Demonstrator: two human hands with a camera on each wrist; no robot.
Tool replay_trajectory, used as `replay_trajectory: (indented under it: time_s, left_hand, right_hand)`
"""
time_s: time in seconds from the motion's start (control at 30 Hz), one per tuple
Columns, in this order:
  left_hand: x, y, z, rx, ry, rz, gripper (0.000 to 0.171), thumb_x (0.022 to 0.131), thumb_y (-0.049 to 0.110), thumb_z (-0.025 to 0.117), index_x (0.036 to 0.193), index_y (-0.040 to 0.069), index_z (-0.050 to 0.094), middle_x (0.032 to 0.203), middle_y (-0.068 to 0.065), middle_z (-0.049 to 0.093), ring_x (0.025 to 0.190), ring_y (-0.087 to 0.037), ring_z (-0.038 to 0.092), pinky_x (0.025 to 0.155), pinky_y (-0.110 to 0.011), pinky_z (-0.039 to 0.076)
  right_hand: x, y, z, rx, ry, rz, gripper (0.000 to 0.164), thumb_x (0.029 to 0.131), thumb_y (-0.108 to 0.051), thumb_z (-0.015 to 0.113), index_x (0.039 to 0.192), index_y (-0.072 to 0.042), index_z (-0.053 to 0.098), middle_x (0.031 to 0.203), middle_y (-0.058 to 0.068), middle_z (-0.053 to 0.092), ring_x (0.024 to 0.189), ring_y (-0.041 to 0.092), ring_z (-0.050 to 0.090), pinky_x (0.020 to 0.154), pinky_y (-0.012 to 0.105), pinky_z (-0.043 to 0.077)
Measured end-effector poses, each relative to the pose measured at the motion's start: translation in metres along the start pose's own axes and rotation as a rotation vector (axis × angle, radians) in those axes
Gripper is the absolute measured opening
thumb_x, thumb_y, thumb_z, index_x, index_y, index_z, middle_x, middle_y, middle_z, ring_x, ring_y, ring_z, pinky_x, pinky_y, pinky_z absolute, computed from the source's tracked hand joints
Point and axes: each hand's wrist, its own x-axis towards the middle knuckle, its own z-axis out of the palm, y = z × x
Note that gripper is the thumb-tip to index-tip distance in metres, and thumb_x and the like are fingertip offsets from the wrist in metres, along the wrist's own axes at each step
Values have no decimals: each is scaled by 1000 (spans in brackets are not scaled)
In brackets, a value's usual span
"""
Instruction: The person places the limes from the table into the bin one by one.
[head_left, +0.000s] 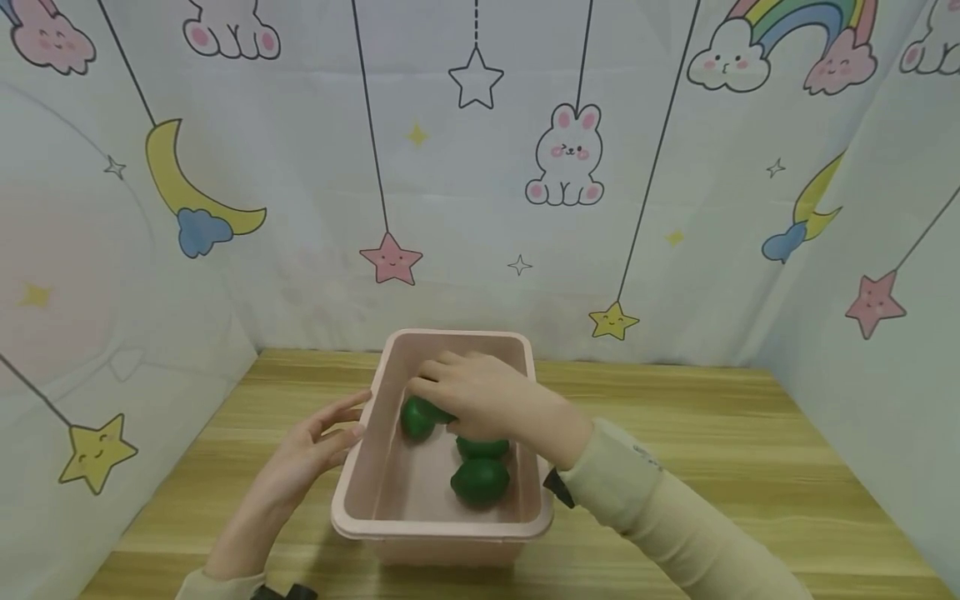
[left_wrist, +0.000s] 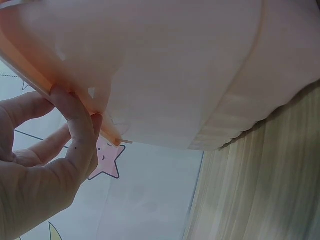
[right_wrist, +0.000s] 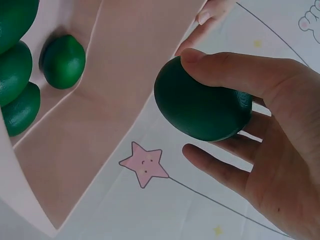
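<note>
A pink plastic bin [head_left: 442,529] stands on the table with several green limes in it. My right hand [head_left: 480,392] reaches over the bin's far half. In the right wrist view it holds a dark green lime [right_wrist: 200,105] between thumb and fingers, above the inside wall. Another lime [right_wrist: 64,62] lies apart on the bin floor, with others bunched beside it. Nearest to me in the head view sits a lime [head_left: 482,482]. My left hand [head_left: 315,442] is at the bin's left rim, its bent fingers [left_wrist: 77,130] and thumb holding the lip from outside.
The wood-grain table [head_left: 675,467] extends on both sides of the bin. A white cloth [head_left: 465,183] printed with stars, moons and rabbits hangs behind the table and along its sides.
</note>
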Motion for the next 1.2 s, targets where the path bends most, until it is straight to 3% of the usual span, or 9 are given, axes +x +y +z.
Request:
replay_trajectory:
  time_s: [0.27,0.43,0.67,0.97,1.2]
  left_hand:
    - [0,-2,0,-10,-3,11,57,97,31,56,149,16,36,143,-19,40,114,-11,58,91,-24,49]
    - [-1,-2,1,-7,1,-16,57,96,33,57,148,19,37,144,-16,40,118,-17,56,93,-28,48]
    - [-2,0,0,-4,4,-25,57,97,34,57,148,20,37,144,-16,39,121,-21,55,93,-29,49]
    - [-2,0,-1,-4,0,-16,57,97,34,56,148,20,37,144,-16,39,118,-16,56,93,-28,49]
    - [-3,1,-2,-5,-7,8,57,98,32,55,149,17,35,144,-19,38,115,-13,57,91,-25,49]
  right_hand:
    - [4,-7,3,-23,-38,-20,51,85,-18,68,132,-19,50,121,-3,59,111,15,55,88,30,51]
    - [6,-10,3,-8,-78,-12,51,87,-16,66,135,-21,48,124,-4,59,114,14,55,92,30,50]
    - [8,-12,2,-31,-40,-11,40,91,-11,57,129,-21,53,118,-6,61,110,14,57,92,29,50]
    - [7,-9,4,-43,-33,-7,41,87,-9,61,126,-20,56,118,-5,61,109,15,57,88,29,51]
    - [1,-4,8,12,-21,22,41,86,-11,62,125,-21,57,120,-3,61,109,16,58,90,30,51]
